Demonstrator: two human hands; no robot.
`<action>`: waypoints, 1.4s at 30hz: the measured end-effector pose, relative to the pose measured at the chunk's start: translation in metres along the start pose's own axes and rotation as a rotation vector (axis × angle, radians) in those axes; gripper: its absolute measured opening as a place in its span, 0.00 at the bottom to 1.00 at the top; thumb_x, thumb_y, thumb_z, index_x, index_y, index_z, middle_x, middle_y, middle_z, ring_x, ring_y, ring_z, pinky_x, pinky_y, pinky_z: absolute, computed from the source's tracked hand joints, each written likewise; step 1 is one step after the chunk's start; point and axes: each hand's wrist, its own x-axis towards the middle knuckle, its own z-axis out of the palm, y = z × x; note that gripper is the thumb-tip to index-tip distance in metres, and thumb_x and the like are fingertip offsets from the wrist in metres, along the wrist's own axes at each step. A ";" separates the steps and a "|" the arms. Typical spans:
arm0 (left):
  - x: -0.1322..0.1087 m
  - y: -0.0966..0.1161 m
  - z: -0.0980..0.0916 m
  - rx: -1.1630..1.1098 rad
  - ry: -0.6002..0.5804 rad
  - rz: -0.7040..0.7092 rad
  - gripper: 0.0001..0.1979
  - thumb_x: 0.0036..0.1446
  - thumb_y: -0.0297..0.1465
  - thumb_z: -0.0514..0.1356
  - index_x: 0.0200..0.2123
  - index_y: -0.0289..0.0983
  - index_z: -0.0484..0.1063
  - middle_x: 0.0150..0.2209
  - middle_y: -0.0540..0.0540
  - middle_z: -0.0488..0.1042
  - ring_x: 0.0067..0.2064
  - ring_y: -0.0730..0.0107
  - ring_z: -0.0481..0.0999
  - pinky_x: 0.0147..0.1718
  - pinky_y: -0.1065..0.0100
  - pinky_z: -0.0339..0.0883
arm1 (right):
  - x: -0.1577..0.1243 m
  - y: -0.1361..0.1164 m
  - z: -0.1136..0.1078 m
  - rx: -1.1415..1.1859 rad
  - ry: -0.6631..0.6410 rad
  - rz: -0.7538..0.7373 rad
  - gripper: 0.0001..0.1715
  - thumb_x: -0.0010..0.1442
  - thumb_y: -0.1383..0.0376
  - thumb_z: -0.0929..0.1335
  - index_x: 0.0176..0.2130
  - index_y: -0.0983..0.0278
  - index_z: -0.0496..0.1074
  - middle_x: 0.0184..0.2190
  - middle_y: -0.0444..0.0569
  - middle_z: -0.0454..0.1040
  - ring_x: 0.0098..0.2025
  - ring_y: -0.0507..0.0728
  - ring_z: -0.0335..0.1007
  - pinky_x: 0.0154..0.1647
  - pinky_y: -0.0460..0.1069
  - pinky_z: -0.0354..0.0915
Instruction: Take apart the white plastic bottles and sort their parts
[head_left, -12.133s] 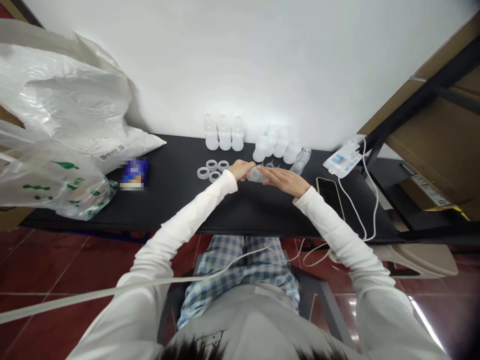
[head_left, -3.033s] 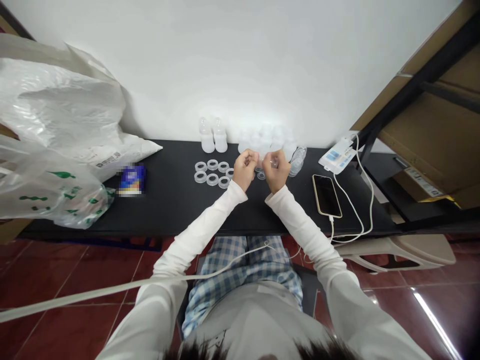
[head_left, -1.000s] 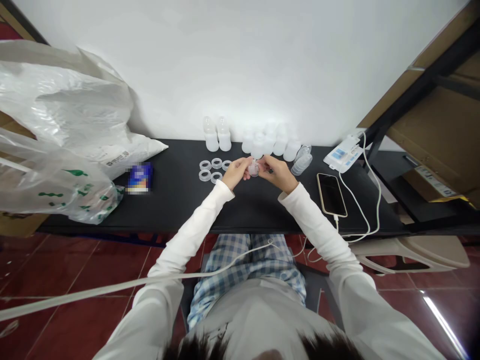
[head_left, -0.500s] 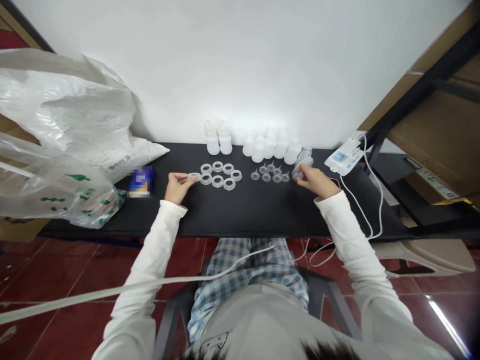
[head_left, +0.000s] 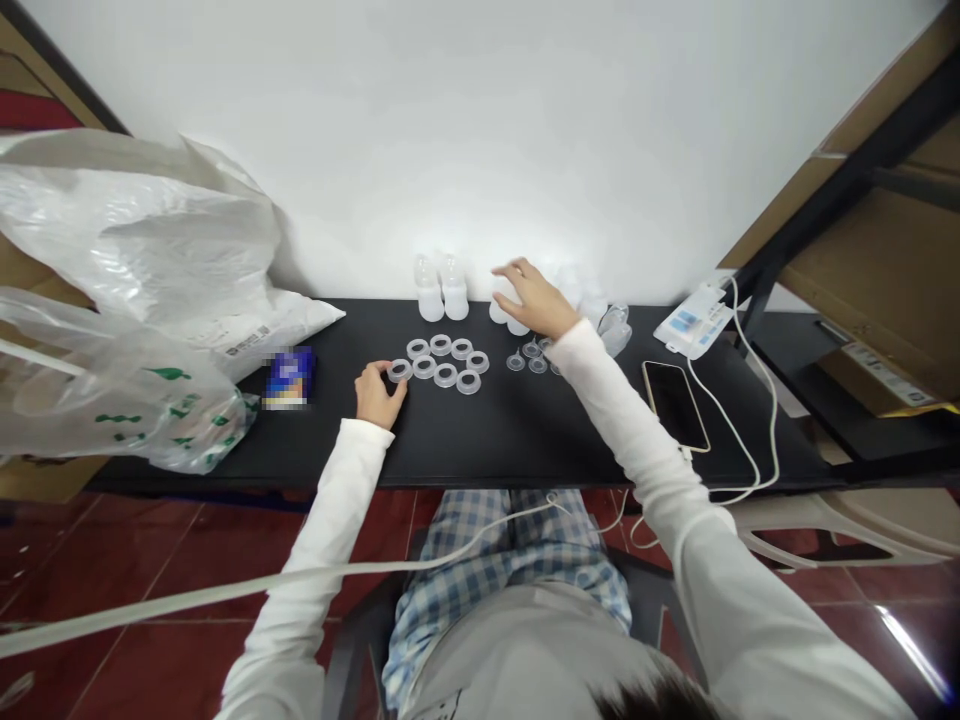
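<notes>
On the black table, my left hand (head_left: pixel 381 393) has its fingers around a clear ring (head_left: pixel 400 371) at the left end of a group of several clear rings (head_left: pixel 445 376). My right hand (head_left: pixel 531 296) hovers at the white bottles (head_left: pixel 500 302) near the wall, fingers spread, holding nothing visible. Two capped bottles (head_left: pixel 454 290) stand upright left of it. Several small clear discs with stems (head_left: pixel 515 361) lie below my right hand, some hidden by my forearm. Clear plastic pieces (head_left: pixel 616 329) are heaped at the right end of the bottles.
A blue packet (head_left: pixel 289 376) and large plastic bags (head_left: pixel 202 250) are on the left. To the right lie a phone (head_left: pixel 677 405), a white device (head_left: pixel 694 318) and white cables. Another cable (head_left: pixel 375 567) crosses above my lap. A dark shelf frame (head_left: pixel 825 200) rises at the right.
My right hand has left the clear pieces and moved left to the bottles, its fingers now spread. The phone is uncovered. My left hand has brought its ring beside the others. The view has shifted slightly.
</notes>
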 end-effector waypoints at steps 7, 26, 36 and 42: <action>0.000 -0.007 0.008 0.025 0.012 0.114 0.27 0.50 0.30 0.59 0.55 0.31 0.60 0.54 0.29 0.70 0.57 0.46 0.72 0.57 0.47 0.65 | 0.100 -0.028 0.068 0.005 -0.029 0.058 0.28 0.68 0.63 0.61 0.65 0.67 0.57 0.67 0.62 0.56 0.66 0.69 0.56 0.61 0.64 0.62; 0.015 0.154 0.042 -0.390 0.174 0.695 0.31 0.60 0.50 0.59 0.59 0.39 0.60 0.59 0.34 0.68 0.63 0.54 0.67 0.61 0.50 0.62 | -0.063 -0.009 0.026 1.076 0.398 0.603 0.21 0.61 0.45 0.64 0.31 0.58 0.57 0.18 0.36 0.57 0.18 0.49 0.53 0.19 0.47 0.52; 0.029 0.194 0.044 -0.751 -0.461 -0.158 0.30 0.62 0.58 0.48 0.27 0.37 0.66 0.18 0.50 0.62 0.19 0.73 0.63 0.17 0.70 0.55 | -0.103 0.003 0.004 0.342 0.559 0.150 0.11 0.62 0.54 0.65 0.34 0.58 0.68 0.32 0.47 0.69 0.37 0.57 0.68 0.40 0.54 0.69; 0.053 0.178 0.020 -0.741 -0.536 -0.279 0.28 0.60 0.55 0.54 0.22 0.37 0.64 0.14 0.50 0.59 0.14 0.76 0.57 0.14 0.71 0.45 | -0.116 0.010 -0.005 0.220 0.361 -0.229 0.09 0.66 0.65 0.62 0.39 0.54 0.71 0.48 0.50 0.71 0.55 0.60 0.68 0.56 0.62 0.67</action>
